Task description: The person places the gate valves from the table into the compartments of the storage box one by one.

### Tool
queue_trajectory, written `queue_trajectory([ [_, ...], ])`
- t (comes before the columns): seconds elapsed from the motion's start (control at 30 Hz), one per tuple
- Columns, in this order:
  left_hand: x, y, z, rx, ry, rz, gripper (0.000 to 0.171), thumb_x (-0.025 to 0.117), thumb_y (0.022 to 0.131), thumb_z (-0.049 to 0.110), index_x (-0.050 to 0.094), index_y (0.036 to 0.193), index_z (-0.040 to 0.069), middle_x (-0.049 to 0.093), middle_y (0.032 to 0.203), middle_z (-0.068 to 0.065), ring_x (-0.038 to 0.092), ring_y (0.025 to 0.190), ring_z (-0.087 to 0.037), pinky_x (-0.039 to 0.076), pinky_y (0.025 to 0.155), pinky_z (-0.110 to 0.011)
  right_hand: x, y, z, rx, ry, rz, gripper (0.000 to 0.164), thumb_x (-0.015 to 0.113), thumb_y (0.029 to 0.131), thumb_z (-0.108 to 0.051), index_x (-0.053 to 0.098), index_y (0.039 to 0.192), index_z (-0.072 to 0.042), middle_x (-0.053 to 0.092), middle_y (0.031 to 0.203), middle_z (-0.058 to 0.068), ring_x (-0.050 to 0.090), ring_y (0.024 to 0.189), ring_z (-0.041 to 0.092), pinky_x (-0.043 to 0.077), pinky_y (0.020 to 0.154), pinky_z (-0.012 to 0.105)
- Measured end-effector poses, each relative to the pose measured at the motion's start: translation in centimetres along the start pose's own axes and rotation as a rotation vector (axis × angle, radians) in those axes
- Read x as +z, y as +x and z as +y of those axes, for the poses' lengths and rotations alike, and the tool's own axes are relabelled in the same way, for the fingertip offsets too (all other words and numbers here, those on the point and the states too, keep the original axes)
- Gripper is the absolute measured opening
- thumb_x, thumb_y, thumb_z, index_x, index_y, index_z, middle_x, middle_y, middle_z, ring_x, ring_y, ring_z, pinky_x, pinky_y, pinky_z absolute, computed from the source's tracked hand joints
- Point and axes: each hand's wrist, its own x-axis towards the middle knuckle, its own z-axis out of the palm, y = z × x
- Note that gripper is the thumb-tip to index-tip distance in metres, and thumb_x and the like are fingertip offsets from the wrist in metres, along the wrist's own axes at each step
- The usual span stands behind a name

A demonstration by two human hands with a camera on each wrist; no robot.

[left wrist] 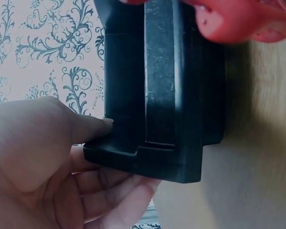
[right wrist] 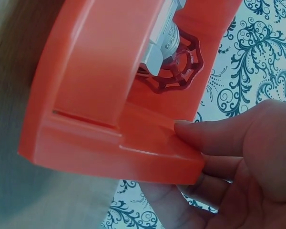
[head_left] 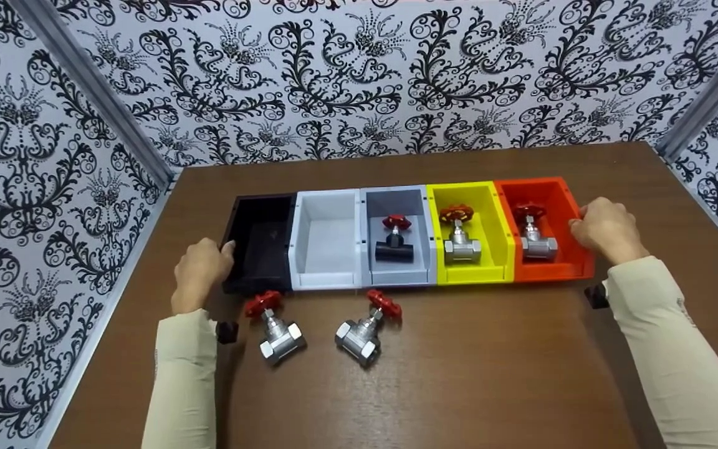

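A row of joined bins spans the table. My left hand grips the side wall of the black bin at the left end, thumb inside and fingers outside. At the other end my right hand pinches the wall of the orange bin the same way. A metal valve with a red handwheel stands in the orange bin, and a similar valve is in the yellow bin. The grey bin holds a black-bodied valve. Nothing lies in the white bin or the black one.
Two metal valves with red handwheels, one at left and one at right, lie on the brown table in front of the bins. Patterned walls enclose the table at the back and sides.
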Motion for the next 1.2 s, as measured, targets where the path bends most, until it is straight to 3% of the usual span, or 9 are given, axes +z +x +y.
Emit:
queue_trajectory([
  [0.23,0.4,-0.2,-0.1,0.009,0.023,0.028,0.059,0.037,0.105,0.038,0.061,0.116,-0.014,0.059,0.119,-0.041,0.060,0.104,-0.055,0.048,0.081,-0.065,0.2,0.0,0.0,-0.008,-0.015,0.006,0.038,0.051,0.096,-0.019,0.063,0.117,0.010,0.059,0.102,0.036,0.054,0.088,0.051,0.045,0.075,0.055],
  [0.5,0.4,-0.1,-0.7,-0.001,-0.022,0.022,0.063,0.040,0.103,0.045,0.059,0.119,-0.013,0.056,0.123,-0.040,0.058,0.108,-0.056,0.046,0.084,-0.066,0.4,0.0,-0.1,-0.027,-0.029,0.037,0.032,0.051,0.094,-0.018,0.067,0.105,0.007,0.060,0.097,0.036,0.055,0.088,0.056,0.044,0.078,0.061],
  [0.7,0.4,-0.2,-1.1,0.042,-0.049,0.033,0.060,0.042,0.102,0.047,0.063,0.115,-0.008,0.059,0.122,-0.038,0.060,0.107,-0.053,0.046,0.083,-0.065,0.1,-0.2,-0.2,-0.022,-0.043,0.036,0.035,0.050,0.093,-0.019,0.065,0.110,0.008,0.058,0.100,0.037,0.054,0.090,0.057,0.044,0.079,0.061],
  [1.03,-0.4,-1.1,-0.8,0.067,-0.057,0.065,0.054,0.052,0.099,0.044,0.062,0.128,0.000,0.058,0.128,-0.033,0.058,0.110,-0.053,0.046,0.085,-0.064,0.1,0.0,-0.2,-0.008,-0.033,0.013,0.031,0.051,0.094,-0.018,0.064,0.105,0.008,0.058,0.094,0.033,0.055,0.084,0.051,0.046,0.073,0.055],
  [1.2,-0.9,-1.4,-0.6,0.075,-0.083,0.085,0.049,0.052,0.099,0.043,0.065,0.123,0.002,0.061,0.126,-0.031,0.059,0.109,-0.052,0.046,0.083,-0.063,0.0,0.0,-0.2,0.005,-0.037,-0.005,0.033,0.051,0.095,-0.018,0.064,0.108,0.009,0.058,0.096,0.033,0.055,0.085,0.049,0.047,0.073,0.054],
])
